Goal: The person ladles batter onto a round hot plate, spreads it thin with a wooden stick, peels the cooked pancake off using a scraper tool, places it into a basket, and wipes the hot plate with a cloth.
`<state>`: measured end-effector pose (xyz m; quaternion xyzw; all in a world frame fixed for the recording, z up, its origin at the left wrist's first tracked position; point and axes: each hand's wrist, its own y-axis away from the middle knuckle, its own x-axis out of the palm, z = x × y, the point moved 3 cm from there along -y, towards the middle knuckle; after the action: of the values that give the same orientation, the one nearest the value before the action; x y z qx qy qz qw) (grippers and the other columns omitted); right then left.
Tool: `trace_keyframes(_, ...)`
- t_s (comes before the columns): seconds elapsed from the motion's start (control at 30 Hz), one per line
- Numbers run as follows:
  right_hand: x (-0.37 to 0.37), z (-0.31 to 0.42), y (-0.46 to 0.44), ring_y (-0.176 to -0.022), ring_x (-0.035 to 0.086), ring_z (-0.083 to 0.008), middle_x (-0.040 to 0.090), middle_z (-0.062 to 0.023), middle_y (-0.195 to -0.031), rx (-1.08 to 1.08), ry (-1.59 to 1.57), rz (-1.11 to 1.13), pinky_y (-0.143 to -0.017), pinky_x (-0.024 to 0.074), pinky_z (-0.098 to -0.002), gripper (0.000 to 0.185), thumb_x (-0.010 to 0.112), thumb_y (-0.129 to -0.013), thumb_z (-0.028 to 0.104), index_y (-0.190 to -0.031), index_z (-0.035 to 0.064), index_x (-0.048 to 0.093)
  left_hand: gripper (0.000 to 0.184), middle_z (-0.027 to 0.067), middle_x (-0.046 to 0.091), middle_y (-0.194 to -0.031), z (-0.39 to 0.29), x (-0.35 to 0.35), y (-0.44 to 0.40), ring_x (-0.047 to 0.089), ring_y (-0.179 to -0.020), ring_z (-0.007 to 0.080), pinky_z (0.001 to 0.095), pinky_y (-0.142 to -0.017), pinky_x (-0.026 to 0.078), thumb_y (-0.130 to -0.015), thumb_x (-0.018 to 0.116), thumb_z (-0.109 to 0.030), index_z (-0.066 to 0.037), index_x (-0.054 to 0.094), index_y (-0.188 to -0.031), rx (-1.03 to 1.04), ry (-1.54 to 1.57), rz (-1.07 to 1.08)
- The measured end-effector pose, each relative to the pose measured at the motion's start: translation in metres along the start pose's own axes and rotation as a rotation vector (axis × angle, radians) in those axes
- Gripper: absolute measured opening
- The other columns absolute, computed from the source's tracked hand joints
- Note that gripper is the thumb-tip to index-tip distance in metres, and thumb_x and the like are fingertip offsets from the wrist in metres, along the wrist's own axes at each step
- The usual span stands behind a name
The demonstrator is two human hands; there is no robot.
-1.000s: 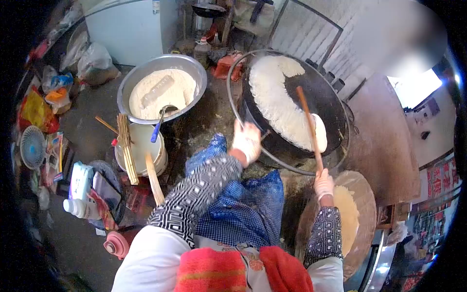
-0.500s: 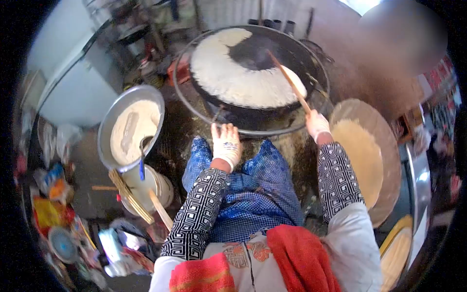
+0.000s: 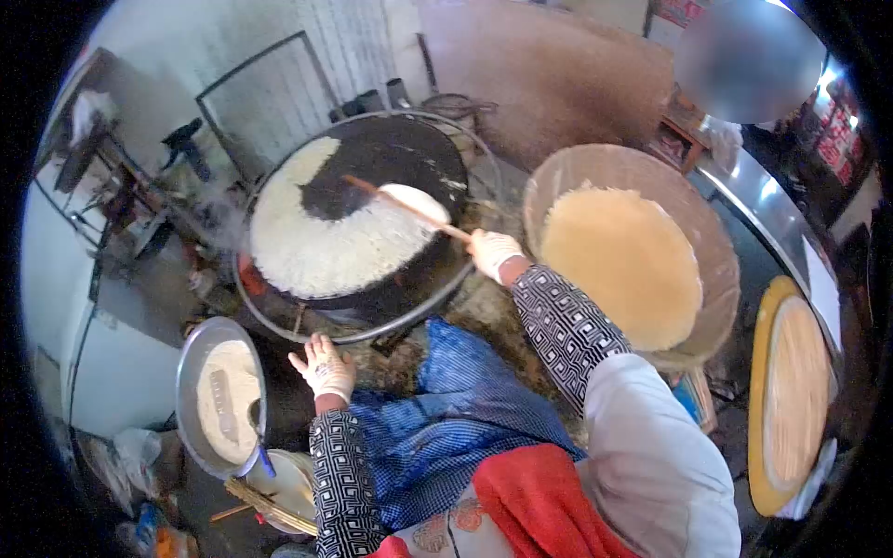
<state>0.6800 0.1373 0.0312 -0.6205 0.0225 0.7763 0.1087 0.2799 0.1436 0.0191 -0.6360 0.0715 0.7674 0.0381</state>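
My right hand (image 3: pixel 495 254), in a pale glove, is wrapped round the handle of a long wooden batter spreader (image 3: pixel 409 206). The spreader reaches over a large round black griddle (image 3: pixel 400 149). White batter (image 3: pixel 312 237) coats the griddle's left and front in a broad curved band, with a thicker, smooth mound of it by the spreader. Dark bare metal shows at the back and right. My left hand (image 3: pixel 327 369), also gloved, has its fingers spread just off the near side of the metal ring (image 3: pixel 358 337) around the griddle, holding nothing.
On the left stands a metal bowl (image 3: pixel 186 391) of batter with a blue-handled ladle (image 3: pixel 263 456). Below it a bundle of sticks (image 3: pixel 270 507) lies across a white bucket. To the right, a wide basket (image 3: pixel 721 270) holds thin tan flatbreads. A person (image 3: pixel 749 60) is at the upper right.
The view has swung right, so the griddle sits further left and the basket shows more fully. My left hand's fingers are now more spread. My right hand still grips the spreader.
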Motion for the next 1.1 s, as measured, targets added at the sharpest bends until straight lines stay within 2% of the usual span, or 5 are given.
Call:
trace_keyframes(0.23, -0.022, 0.039, 0.030, -0.081, 0.069, -0.0357, 0.070, -0.0208, -0.089, -0.141, -0.019, 0.086, -0.074, 0.0547, -0.0471, 0.034, 0.047, -0.096, 0.030, -0.100, -0.0008, 0.060, 0.067, 0.0117, 0.038, -0.151, -0.006, -0.031, 0.007, 0.033, -0.140, 0.0264, 0.0623, -0.114, 0.008, -0.088, 0.053, -0.045, -0.009, 0.042, -0.143, 0.036, 0.141, 0.054)
trace_keyframes(0.3, 0.008, -0.001, 0.010, -0.080, 0.068, -0.0363, 0.070, -0.0213, -0.088, 0.051, -0.057, 0.075, -0.072, 0.0545, -0.0472, 0.035, 0.046, -0.097, 0.032, -0.103, -0.0004, 0.059, 0.069, 0.0132, 0.036, -0.152, -0.056, -0.052, 0.025, 0.031, -0.142, 0.0267, 0.0640, -0.114, 0.006, -0.089, 0.050, -0.047, -0.008, 0.039, -0.145, 0.179, 0.203, 0.127)
trace_keyframes(0.43, -0.011, 0.019, 0.002, -0.082, 0.068, -0.0375, 0.069, -0.0227, -0.087, 0.039, -0.048, 0.015, -0.071, 0.0528, -0.0488, 0.034, 0.046, -0.097, 0.031, -0.103, 0.0000, 0.058, 0.071, 0.0188, 0.042, -0.145, -0.108, -0.019, 0.042, 0.035, -0.138, 0.0316, 0.0670, -0.112, 0.007, -0.086, 0.058, -0.043, -0.001, 0.040, -0.141, 0.305, 0.092, -0.181)
trace_keyframes(0.97, -0.015, 0.013, -0.004, -0.091, 0.066, -0.0400, 0.068, -0.0249, -0.096, 0.134, 0.023, 0.072, -0.080, 0.0518, -0.0490, 0.033, 0.046, -0.096, 0.030, -0.109, 0.0016, 0.056, 0.069, 0.0188, 0.039, -0.149, -0.045, 0.003, 0.027, 0.032, -0.140, 0.0344, 0.0663, -0.113, 0.001, -0.086, 0.055, -0.040, 0.002, 0.042, -0.139, 0.176, 0.039, -0.196)
trace_keyframes(1.1, -0.015, 0.037, 0.010, -0.088, 0.067, -0.0392, 0.068, -0.0252, -0.093, -0.036, 0.116, 0.170, -0.079, 0.0519, -0.0498, 0.035, 0.044, -0.097, 0.033, -0.109, 0.0023, 0.056, 0.066, 0.0193, 0.042, -0.146, -0.029, 0.002, 0.016, 0.037, -0.137, 0.0358, 0.0666, -0.113, 0.003, -0.084, 0.055, -0.037, 0.001, 0.045, -0.137, 0.125, 0.083, -0.216)
